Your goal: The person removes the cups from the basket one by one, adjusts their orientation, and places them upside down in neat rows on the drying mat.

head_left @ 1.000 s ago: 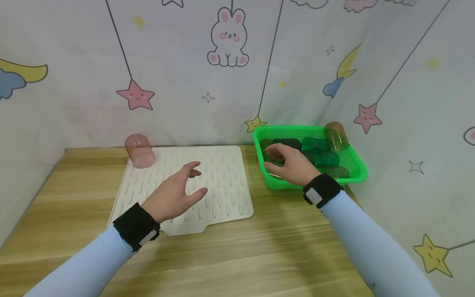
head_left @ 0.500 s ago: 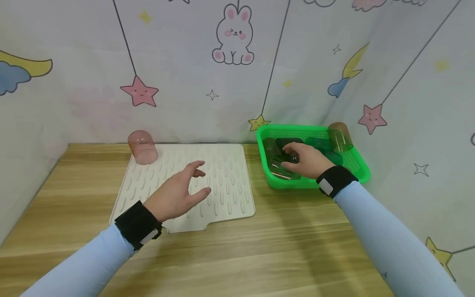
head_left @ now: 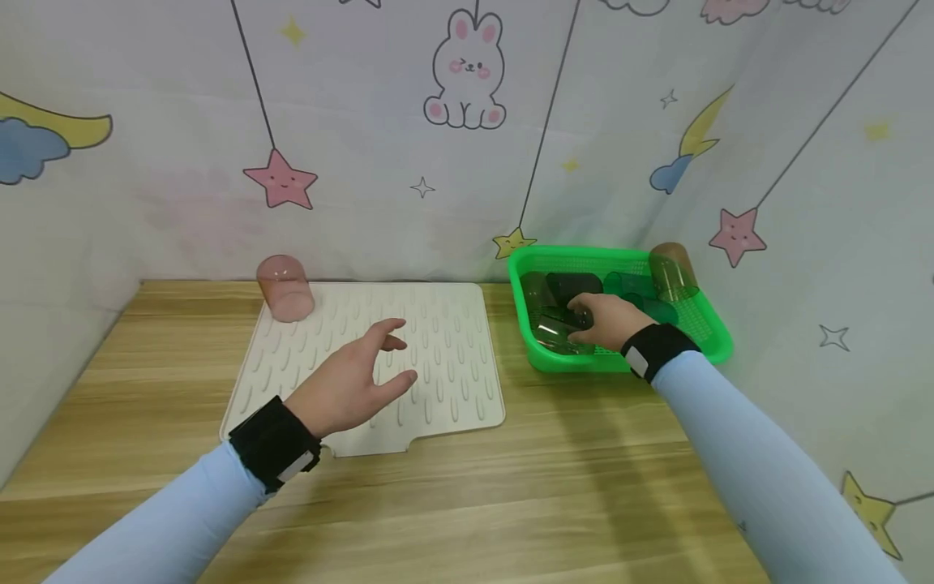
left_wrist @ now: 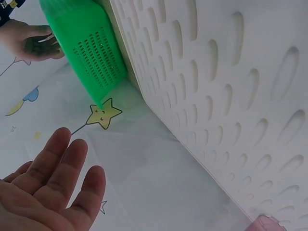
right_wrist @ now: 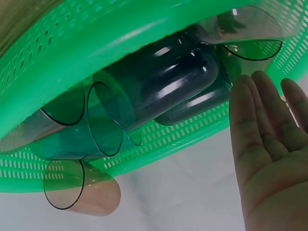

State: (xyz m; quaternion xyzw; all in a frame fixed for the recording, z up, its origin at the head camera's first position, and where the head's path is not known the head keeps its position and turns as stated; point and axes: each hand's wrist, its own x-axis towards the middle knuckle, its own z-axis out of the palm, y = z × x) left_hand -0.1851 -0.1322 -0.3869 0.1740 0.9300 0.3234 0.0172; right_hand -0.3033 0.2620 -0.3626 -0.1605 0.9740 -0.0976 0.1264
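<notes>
My right hand (head_left: pixel 611 319) is over the green basket (head_left: pixel 562 359), fingertips low among the cups there. In the right wrist view its fingers (right_wrist: pixel 246 113) extend beside a dark blue-grey cup (right_wrist: pixel 175 79) and a clear greyish cup (right_wrist: pixel 248 24), gripping neither; whether they touch is hard to tell. My left hand (head_left: pixel 346 381) hovers above the white ridged drying mat (head_left: pixel 448 357), thumb apart from the fingers, holding nothing. An upside-down pink see-through cup (head_left: pixel 286 290) stands on the mat's far left corner.
Teal cups (right_wrist: pixel 103 122) lie in the basket, and a brownish cup (head_left: pixel 673 272) leans at its back right corner. A printed cloth wall (head_left: pixel 365 235) runs behind the wooden table (head_left: pixel 467 503), another at the right.
My right hand first shifted right over the basket, then came down among the cups. The left hand keeps its place above the mat. The head view has shifted slightly.
</notes>
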